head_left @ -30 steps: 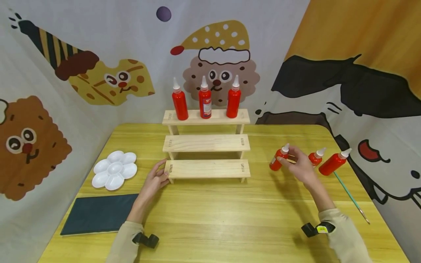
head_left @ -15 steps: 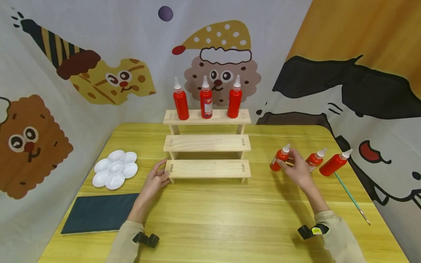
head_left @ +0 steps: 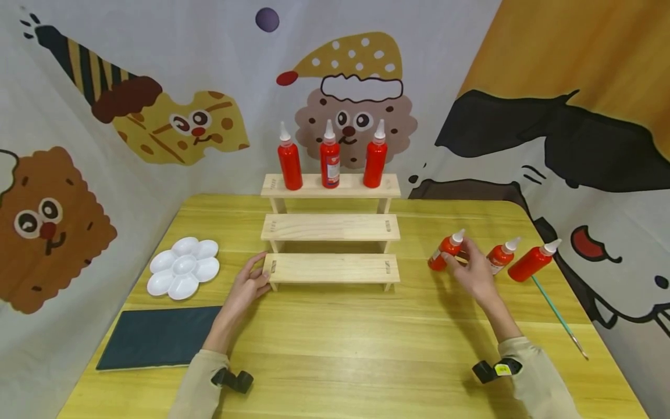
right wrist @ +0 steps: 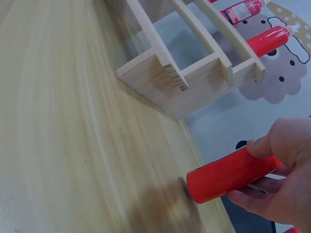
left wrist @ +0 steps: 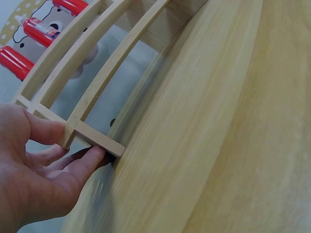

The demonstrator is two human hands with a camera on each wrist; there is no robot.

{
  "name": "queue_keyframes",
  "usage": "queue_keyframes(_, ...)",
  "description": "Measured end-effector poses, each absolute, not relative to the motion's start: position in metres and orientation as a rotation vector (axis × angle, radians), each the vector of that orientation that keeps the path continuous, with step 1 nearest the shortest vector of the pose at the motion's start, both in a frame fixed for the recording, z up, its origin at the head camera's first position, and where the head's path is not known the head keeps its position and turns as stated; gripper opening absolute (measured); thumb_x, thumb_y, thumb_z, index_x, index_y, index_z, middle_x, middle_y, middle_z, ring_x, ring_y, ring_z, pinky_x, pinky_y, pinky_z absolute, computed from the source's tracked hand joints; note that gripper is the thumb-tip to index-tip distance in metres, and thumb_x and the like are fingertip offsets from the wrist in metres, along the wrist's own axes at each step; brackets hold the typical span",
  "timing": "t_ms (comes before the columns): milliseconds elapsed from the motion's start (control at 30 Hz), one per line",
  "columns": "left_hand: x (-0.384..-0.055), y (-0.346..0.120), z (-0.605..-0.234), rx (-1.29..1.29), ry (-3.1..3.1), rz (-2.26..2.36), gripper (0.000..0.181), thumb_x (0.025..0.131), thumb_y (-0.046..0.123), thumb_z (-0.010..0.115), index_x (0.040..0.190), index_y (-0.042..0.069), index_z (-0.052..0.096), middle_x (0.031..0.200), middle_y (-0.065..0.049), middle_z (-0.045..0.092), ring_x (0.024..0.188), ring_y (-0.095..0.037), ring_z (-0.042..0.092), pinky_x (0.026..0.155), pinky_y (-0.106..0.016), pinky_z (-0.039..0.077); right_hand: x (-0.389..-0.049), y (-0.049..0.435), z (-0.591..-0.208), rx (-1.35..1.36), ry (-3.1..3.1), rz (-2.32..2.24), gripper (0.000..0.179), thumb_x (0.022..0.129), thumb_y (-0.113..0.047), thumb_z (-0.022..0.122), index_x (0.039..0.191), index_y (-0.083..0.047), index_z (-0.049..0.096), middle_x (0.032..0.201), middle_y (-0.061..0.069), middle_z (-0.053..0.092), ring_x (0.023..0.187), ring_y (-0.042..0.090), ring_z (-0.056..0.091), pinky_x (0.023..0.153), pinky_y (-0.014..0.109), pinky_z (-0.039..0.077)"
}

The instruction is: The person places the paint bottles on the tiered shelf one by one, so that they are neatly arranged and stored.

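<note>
In the head view, my left hand point(head_left: 251, 282) holds the left end of the lowest step of a three-tier wooden stand point(head_left: 331, 269). Its thumb lies on the step's end and its fingers reach under and against the side panel point(left wrist: 99, 138), as the left wrist view shows. To the right of the stand, my right hand point(head_left: 475, 272) grips a red paint bottle point(head_left: 442, 256) with a white nozzle. Thumb and fingers wrap its upper body point(right wrist: 228, 174); the bottle leans, its base close over the table. Three more red bottles point(head_left: 330, 166) stand on the top tier.
Two further red bottles are right of my right hand: one nearer point(head_left: 501, 256), one tilted farther right point(head_left: 530, 265). A paintbrush point(head_left: 560, 317) lies beside them. At left are a white flower-shaped palette point(head_left: 184, 266) and a dark rectangular board point(head_left: 159, 337). A printed curtain point(head_left: 209, 52) hangs behind.
My right wrist and forearm have shifted slightly left, showing more of the neighbouring bottle. The gripped bottle leans a little more. My left hand stays on the stand.
</note>
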State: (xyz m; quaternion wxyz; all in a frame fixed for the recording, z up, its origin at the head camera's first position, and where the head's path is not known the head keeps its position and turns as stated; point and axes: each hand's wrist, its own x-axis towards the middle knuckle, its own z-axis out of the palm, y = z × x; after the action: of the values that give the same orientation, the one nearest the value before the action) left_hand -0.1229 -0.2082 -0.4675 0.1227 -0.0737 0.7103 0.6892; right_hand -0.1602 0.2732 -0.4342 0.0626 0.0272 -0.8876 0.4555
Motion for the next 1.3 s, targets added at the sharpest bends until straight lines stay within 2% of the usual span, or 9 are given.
queue_keyframes(267,-0.124,-0.208,-0.466,-0.206,2.077,2.004,0.059,0.109,0.006,0.039,0.164,0.012,0.017,0.158,-0.031,0.035,0.140,-0.039,0.043,0.115,-0.048,0.039,-0.160,0.266,-0.424,0.084,-2.599,1.362,0.042,0.102,-0.016,0.063,0.136,0.005,0.049,0.133,0.028,0.060,0.124,0.046,0.057,0.101,0.055,0.048)
queue_keyframes(400,-0.124,-0.208,-0.467,-0.207,2.077,2.008,0.059,0.109,0.006,0.040,0.163,0.012,0.018,0.157,-0.031,0.035,0.140,-0.039,0.043,0.116,-0.050,0.037,-0.159,0.260,-0.413,0.086,-2.541,1.351,0.042,0.101,-0.016,0.064,0.135,0.005,0.051,0.131,0.025,0.064,0.120,0.035,0.061,0.094,0.023,0.055)
queue_keyframes(500,-0.123,-0.207,-0.467,-0.212,2.083,2.007,0.059,0.109,0.006,0.040,0.163,0.013,0.019,0.157,-0.030,0.037,0.139,-0.038,0.044,0.115,-0.050,0.038,-0.158,0.256,-0.404,0.098,-2.481,1.376,0.043,0.100,-0.014,0.065,0.136,0.004,0.051,0.130,0.024,0.065,0.114,0.012,0.062,0.085,0.004,0.046)
queue_keyframes(567,-0.123,-0.208,-0.468,-0.213,2.084,2.002,0.059,0.109,0.006,0.040,0.163,0.014,0.019,0.156,-0.030,0.038,0.138,-0.036,0.045,0.115,-0.048,0.039,-0.158,0.255,-0.399,0.109,-2.447,1.400,0.044,0.100,-0.013,0.066,0.137,0.004,0.051,0.131,0.025,0.064,0.110,-0.001,0.058,0.085,0.003,0.046)
queue_keyframes(633,-0.123,-0.208,-0.468,-0.212,2.086,1.999,0.059,0.109,0.007,0.040,0.163,0.015,0.019,0.156,-0.029,0.038,0.138,-0.035,0.046,0.114,-0.046,0.041,-0.158,0.254,-0.393,0.104,-2.430,1.412,0.044,0.100,-0.014,0.066,0.138,0.002,0.051,0.133,0.024,0.063,0.108,-0.008,0.055,0.087,0.005,0.047)
queue_keyframes(833,-0.122,-0.209,-0.467,-0.210,2.097,1.984,0.059,0.109,0.008,0.041,0.163,0.014,0.019,0.156,-0.030,0.039,0.135,-0.032,0.049,0.111,-0.042,0.044,-0.158,0.246,-0.374,0.077,-2.389,1.452,0.044,0.100,-0.017,0.065,0.140,-0.004,0.051,0.136,0.015,0.061,0.115,0.001,0.058,0.094,0.012,0.049)
queue_keyframes(1067,-0.122,-0.208,-0.466,-0.221,2.103,1.980,0.059,0.109,0.008,0.041,0.163,0.015,0.020,0.156,-0.029,0.039,0.134,-0.032,0.050,0.111,-0.043,0.044,-0.159,0.232,-0.355,0.119,-2.282,1.529,0.050,0.098,-0.011,0.067,0.146,-0.012,0.051,0.140,0.012,0.060,0.116,0.004,0.059,0.096,0.017,0.051)
queue_keyframes(1300,-0.121,-0.208,-0.467,-0.220,2.115,1.967,0.059,0.109,0.009,0.041,0.163,0.016,0.020,0.156,-0.029,0.040,0.132,-0.030,0.053,0.113,-0.048,0.041,-0.162,0.212,-0.340,0.190,-2.194,1.583,0.046,0.097,-0.006,0.067,0.141,-0.006,0.054,0.136,0.011,0.063,0.116,0.008,0.061,0.096,0.019,0.052)
